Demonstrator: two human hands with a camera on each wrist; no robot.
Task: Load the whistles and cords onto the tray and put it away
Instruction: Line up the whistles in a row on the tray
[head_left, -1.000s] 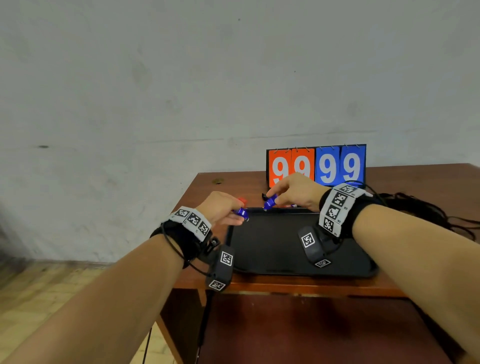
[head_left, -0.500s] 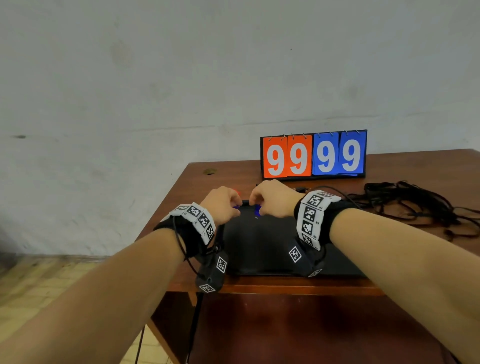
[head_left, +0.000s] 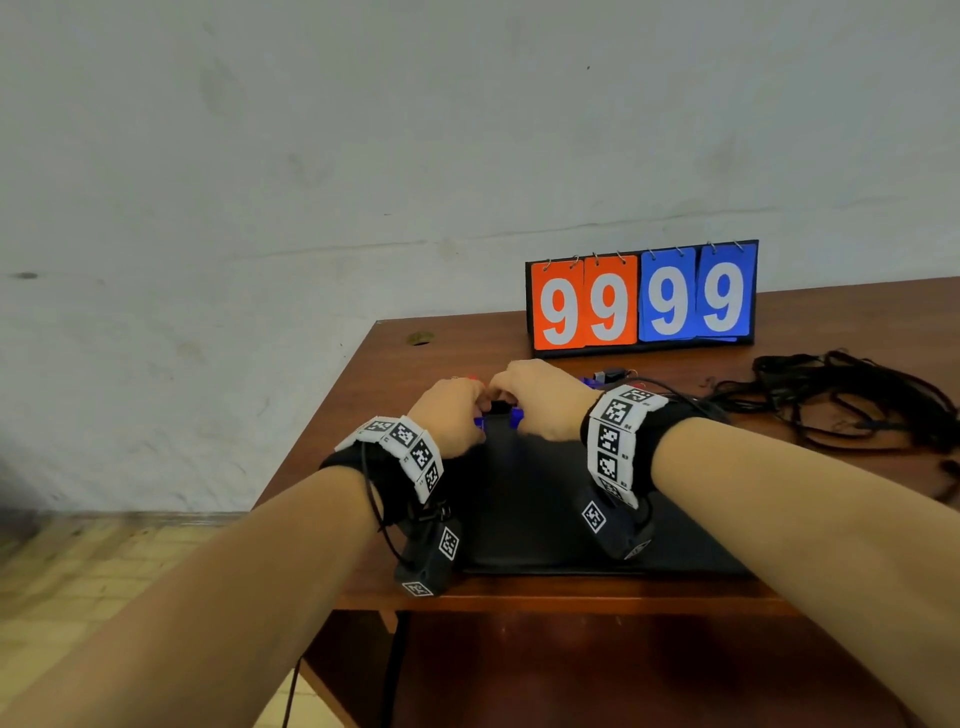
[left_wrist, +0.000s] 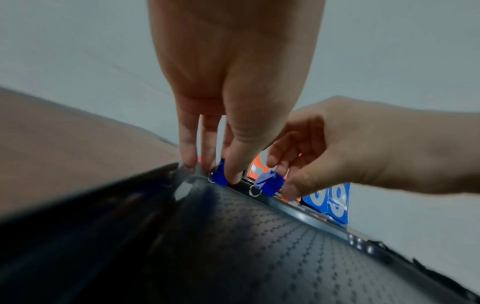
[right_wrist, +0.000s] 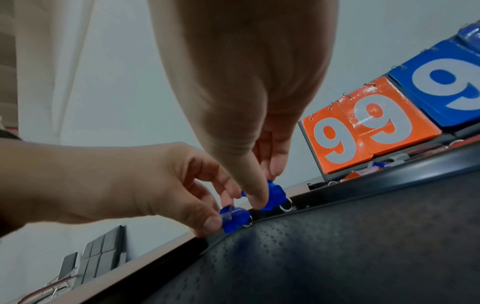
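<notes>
In the head view both hands meet at the far edge of the black tray (head_left: 545, 525) on the bench (head_left: 415, 364), loading whistles; the left wrist view shows the left hand (left_wrist: 233, 92) pinching one blue whistle (left_wrist: 219, 172) at that edge, while the right wrist view shows the right hand (right_wrist: 246, 92) pinching another blue whistle (right_wrist: 275, 195) there, so each grip likely needs lowering and releasing before the cords (head_left: 852, 400) right of the tray.

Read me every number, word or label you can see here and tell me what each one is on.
"99" in white: the two orange cards of the flip scoreboard.
"99" in white: its two blue cards.
Wrist bands: black and white square marker patterns, plus tiny print beside them too small to read.
Blue whistles, tray: no text visible.
</notes>
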